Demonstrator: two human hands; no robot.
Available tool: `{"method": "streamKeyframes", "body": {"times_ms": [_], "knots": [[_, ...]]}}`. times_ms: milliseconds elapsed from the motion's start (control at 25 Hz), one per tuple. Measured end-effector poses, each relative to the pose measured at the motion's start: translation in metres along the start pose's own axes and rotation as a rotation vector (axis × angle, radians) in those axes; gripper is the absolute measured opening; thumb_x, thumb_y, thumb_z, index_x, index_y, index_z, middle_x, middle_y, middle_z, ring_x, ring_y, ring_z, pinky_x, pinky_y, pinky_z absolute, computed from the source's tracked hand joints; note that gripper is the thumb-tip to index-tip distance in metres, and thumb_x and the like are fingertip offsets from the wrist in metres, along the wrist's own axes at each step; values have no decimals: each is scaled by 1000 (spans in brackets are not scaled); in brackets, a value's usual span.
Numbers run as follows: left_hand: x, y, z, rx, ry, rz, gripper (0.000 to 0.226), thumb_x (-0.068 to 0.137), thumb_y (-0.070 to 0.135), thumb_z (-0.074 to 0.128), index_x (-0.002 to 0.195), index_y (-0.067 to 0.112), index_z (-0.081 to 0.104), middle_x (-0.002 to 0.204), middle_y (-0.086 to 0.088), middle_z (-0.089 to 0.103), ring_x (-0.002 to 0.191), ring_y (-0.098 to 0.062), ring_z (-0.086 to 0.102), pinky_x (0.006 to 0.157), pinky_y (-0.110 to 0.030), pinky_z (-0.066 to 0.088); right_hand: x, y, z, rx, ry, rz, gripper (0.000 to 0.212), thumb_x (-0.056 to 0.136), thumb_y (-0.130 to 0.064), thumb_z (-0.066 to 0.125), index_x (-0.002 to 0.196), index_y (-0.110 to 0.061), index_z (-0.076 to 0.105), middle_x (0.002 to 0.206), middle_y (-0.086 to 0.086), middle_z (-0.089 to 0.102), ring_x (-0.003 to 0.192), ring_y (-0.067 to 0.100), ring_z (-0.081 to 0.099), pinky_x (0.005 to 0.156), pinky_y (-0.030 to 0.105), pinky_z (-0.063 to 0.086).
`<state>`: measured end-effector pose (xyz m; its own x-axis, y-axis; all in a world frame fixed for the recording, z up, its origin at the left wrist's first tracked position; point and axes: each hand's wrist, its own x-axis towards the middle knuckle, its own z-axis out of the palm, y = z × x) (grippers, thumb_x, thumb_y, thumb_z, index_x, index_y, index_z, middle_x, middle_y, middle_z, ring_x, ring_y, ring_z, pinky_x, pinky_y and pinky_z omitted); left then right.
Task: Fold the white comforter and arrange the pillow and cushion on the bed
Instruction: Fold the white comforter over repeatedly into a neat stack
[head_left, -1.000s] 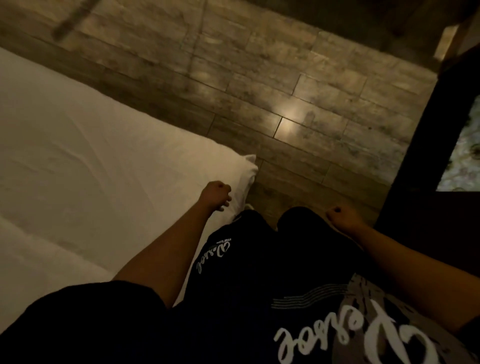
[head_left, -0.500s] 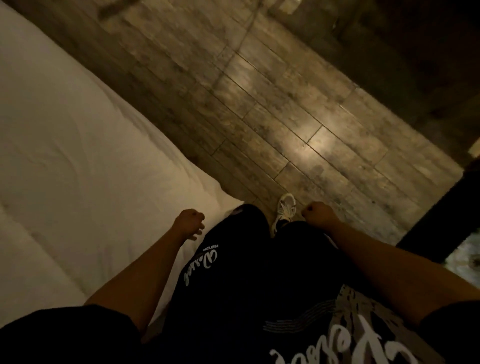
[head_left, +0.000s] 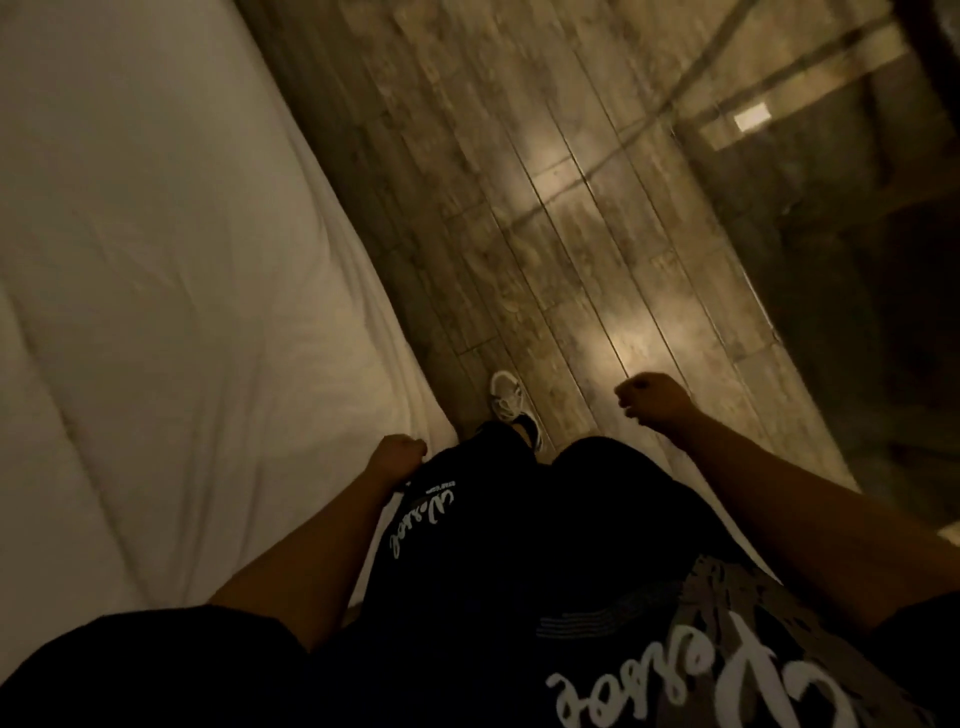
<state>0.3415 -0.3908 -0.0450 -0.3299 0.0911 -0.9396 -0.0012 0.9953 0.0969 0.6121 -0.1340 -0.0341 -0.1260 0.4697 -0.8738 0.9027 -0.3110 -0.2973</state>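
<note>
The white comforter (head_left: 156, 286) covers the bed across the left half of the view, lightly wrinkled, its edge running diagonally down to my legs. My left hand (head_left: 397, 460) hangs beside my thigh at the comforter's edge, fingers loosely curled and holding nothing. My right hand (head_left: 652, 400) swings out over the floor, also loosely curled and empty. No pillow or cushion is in view.
A wood-plank floor (head_left: 571, 208) runs along the bed's right side, with my white shoe (head_left: 506, 397) stepping on it. Dark furniture (head_left: 909, 312) stands along the right edge. The picture is dim and motion-blurred.
The view has swung so the bed edge now runs more steeply up the frame. The comforter's corner has passed out of sight, and my shoe has stepped forward. Both hands stay empty.
</note>
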Motion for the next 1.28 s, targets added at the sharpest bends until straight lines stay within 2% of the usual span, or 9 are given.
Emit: {"method": "streamKeyframes", "body": {"times_ms": [200, 320, 400, 560, 680, 840, 1000, 1120, 1280], "knots": [[25, 120, -69, -189, -24, 93, 20, 95, 22, 50, 92, 6, 59, 91, -18, 66, 75, -28, 62, 60, -28, 46, 41, -62, -67, 83, -23, 182, 24, 94, -12, 59, 109, 4, 66, 87, 15, 66, 75, 27, 62, 71, 37, 51], [46, 182, -109, -302, -7, 126, 17, 96, 17, 48, 98, 4, 60, 89, -17, 62, 66, -23, 59, 54, -25, 44, 73, -100, -95, -24, -67, 217, 26, 92, -17, 62, 111, 0, 66, 99, 16, 68, 89, 29, 65, 81, 38, 52], [61, 215, -138, -344, 21, 92, 21, 96, 18, 48, 104, 3, 61, 92, -18, 64, 70, -24, 60, 59, -28, 47, 107, -138, -117, -83, -95, 198, 28, 92, -18, 62, 111, 1, 66, 106, 18, 67, 94, 31, 65, 81, 38, 52], [74, 244, -189, -427, 79, -96, 23, 96, 22, 51, 108, 4, 59, 100, -20, 67, 81, -30, 63, 73, -36, 51, 171, -259, -158, -164, -133, 152, 13, 93, -12, 58, 93, 0, 64, 94, 18, 62, 64, 20, 56, 55, 28, 46], [81, 253, -215, -413, 141, -164, 29, 93, 23, 51, 100, -3, 62, 103, -23, 66, 82, -27, 60, 73, -31, 48, 211, -367, -176, -103, -188, 73, 14, 96, -11, 55, 98, -1, 65, 85, 16, 62, 65, 23, 56, 64, 33, 48], [88, 271, -250, -442, 87, -268, 22, 96, 17, 47, 94, -1, 60, 93, -16, 58, 71, -22, 56, 54, -24, 46, 245, -519, -169, -80, -239, -88, 19, 95, -13, 58, 107, 0, 65, 92, 16, 65, 73, 24, 62, 68, 32, 53], [125, 296, -295, -564, 30, -302, 19, 98, 16, 49, 96, 1, 62, 96, -12, 60, 77, -23, 59, 61, -28, 49, 277, -632, -149, -159, -254, -181, 19, 95, -17, 59, 106, -3, 65, 97, 14, 67, 78, 24, 65, 71, 32, 55], [160, 338, -362, -629, 44, -248, 23, 98, 18, 52, 74, 18, 54, 101, -10, 57, 89, -24, 56, 76, -31, 49, 295, -696, -151, -205, -229, -145, 21, 95, -18, 59, 106, -2, 66, 97, 16, 67, 81, 26, 64, 78, 38, 55], [204, 399, -477, -788, 28, -199, 13, 88, 13, 59, 92, 2, 62, 95, -22, 64, 73, -27, 59, 62, -31, 49, 316, -750, -175, -262, -155, -5, 25, 94, -14, 60, 109, 6, 65, 93, 20, 65, 75, 28, 61, 71, 38, 53]]}}
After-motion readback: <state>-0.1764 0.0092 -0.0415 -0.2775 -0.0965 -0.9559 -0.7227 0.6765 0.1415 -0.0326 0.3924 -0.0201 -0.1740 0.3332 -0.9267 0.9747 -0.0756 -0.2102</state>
